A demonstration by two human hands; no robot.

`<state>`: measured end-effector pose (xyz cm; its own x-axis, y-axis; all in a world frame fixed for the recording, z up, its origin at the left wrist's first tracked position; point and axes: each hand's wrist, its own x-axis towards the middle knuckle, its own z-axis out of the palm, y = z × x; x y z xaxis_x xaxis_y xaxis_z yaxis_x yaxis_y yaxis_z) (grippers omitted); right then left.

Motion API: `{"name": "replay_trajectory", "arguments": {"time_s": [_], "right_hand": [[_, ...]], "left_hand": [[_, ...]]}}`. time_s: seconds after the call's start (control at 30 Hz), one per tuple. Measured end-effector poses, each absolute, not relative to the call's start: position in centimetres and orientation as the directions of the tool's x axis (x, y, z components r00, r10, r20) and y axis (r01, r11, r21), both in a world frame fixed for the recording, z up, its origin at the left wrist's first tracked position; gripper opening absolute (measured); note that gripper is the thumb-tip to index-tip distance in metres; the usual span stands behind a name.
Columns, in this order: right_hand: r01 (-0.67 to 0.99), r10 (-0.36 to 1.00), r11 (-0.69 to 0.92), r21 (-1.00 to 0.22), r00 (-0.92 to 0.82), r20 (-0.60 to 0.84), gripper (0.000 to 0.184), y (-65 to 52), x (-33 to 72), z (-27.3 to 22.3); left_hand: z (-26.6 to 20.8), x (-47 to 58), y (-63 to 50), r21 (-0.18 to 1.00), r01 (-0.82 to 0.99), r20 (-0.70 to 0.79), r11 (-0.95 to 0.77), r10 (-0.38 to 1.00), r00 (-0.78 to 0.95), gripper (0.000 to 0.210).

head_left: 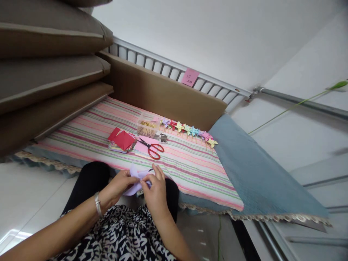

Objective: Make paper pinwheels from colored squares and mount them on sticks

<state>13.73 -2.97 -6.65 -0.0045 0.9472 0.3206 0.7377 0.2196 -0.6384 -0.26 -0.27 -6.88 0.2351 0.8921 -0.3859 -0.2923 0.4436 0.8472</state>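
Observation:
A folded light purple paper pinwheel [134,187] is held over my lap, close to the front edge of the striped cloth. My left hand [118,186] grips its left side, thumb and fingers pinched on the paper. My right hand [154,190] pinches near the pinwheel's centre, with its fingertips close to those of the left. Whether a pin is between the right fingertips is too small to tell. Beyond the hands, red-handled scissors [154,150] lie partly on a pink paper sheet [141,146]. To their left is a stack of folded red paper [122,139].
A clear plastic box [148,125] holds thin sticks and yellowish pieces. Beside it sits a small metallic item [163,137]. Several coloured paper pinwheels [187,129] on sticks lie in a row on the striped cloth [195,163]. A brown board [163,90] stands behind; stacked cushions [49,72] rise at left.

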Motion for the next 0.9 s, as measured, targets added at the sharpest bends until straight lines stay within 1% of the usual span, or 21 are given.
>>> {"name": "replay_trajectory", "arguments": {"time_s": [0.2,0.33,0.43,0.5,0.53,0.57,0.6,0.63,0.67,0.7,0.73,0.77,0.9], "right_hand": [[0.750,0.959,0.189,-0.634,-0.001,0.284,0.010,-2.5,13.7,-6.5],[0.736,0.952,0.213,-0.643,-0.009,0.306,0.010,-2.5,13.4,-6.6],[0.650,0.924,0.271,-0.710,0.030,0.381,0.015,-2.5,13.4,-6.5],[0.546,0.909,0.281,-0.790,0.114,0.402,0.023,-2.1,13.8,-6.6],[0.467,0.917,0.250,-0.848,0.167,0.362,0.028,-1.8,14.0,-6.7],[0.357,0.938,0.188,-0.915,0.213,0.275,0.032,-1.4,14.2,-6.8],[0.219,0.961,0.090,-0.972,0.236,0.142,0.036,-1.0,14.4,-7.0],[0.067,0.975,-0.029,-0.997,0.221,-0.014,0.039,-0.6,14.5,-7.2],[-0.069,0.973,-0.147,-0.987,0.169,-0.157,0.041,-0.1,14.5,-7.4],[-0.169,0.961,-0.241,-0.956,0.099,-0.260,0.040,0.5,14.5,-7.7],[-0.232,0.948,-0.299,-0.926,0.034,-0.315,0.038,1.0,14.3,-7.9],[-0.264,0.943,-0.322,-0.909,-0.011,-0.331,0.034,1.6,14.1,-8.2],[-0.288,0.941,-0.333,-0.898,-0.049,-0.334,0.025,4.7,12.9,-9.5]], "left_hand": [[-7.1,-0.4,-0.4,0.839,-0.316,-0.381,0.444,0.892,0.243,0.030],[-7.5,-0.4,-0.2,0.847,-0.313,-0.382,0.430,0.901,0.204,0.030],[-8.0,-0.8,0.4,0.858,-0.305,-0.379,0.412,0.911,0.163,0.027],[-8.1,-1.2,0.8,0.867,-0.296,-0.374,0.401,0.916,0.147,0.026],[-8.0,-1.4,1.1,0.870,-0.294,-0.371,0.397,0.918,0.142,0.025],[-7.9,-1.5,1.3,0.871,-0.295,-0.368,0.394,0.919,0.139,0.025],[-7.7,-1.6,1.5,0.871,-0.300,-0.363,0.388,0.921,0.138,0.025],[-7.5,-1.6,1.7,0.871,-0.308,-0.358,0.382,0.924,0.135,0.025],[-7.4,-1.6,1.9,0.871,-0.318,-0.351,0.374,0.927,0.129,0.026],[-7.3,-1.5,2.1,0.877,-0.319,-0.341,0.359,0.933,0.112,0.027],[-7.4,-1.3,2.4,0.882,-0.312,-0.344,0.352,0.935,0.085,0.028],[-7.6,-1.1,2.7,0.887,-0.301,-0.348,0.349,0.936,0.057,0.030],[-9.0,-0.4,4.9,0.885,-0.309,-0.387,0.348,0.919,-0.077,0.036]]}}
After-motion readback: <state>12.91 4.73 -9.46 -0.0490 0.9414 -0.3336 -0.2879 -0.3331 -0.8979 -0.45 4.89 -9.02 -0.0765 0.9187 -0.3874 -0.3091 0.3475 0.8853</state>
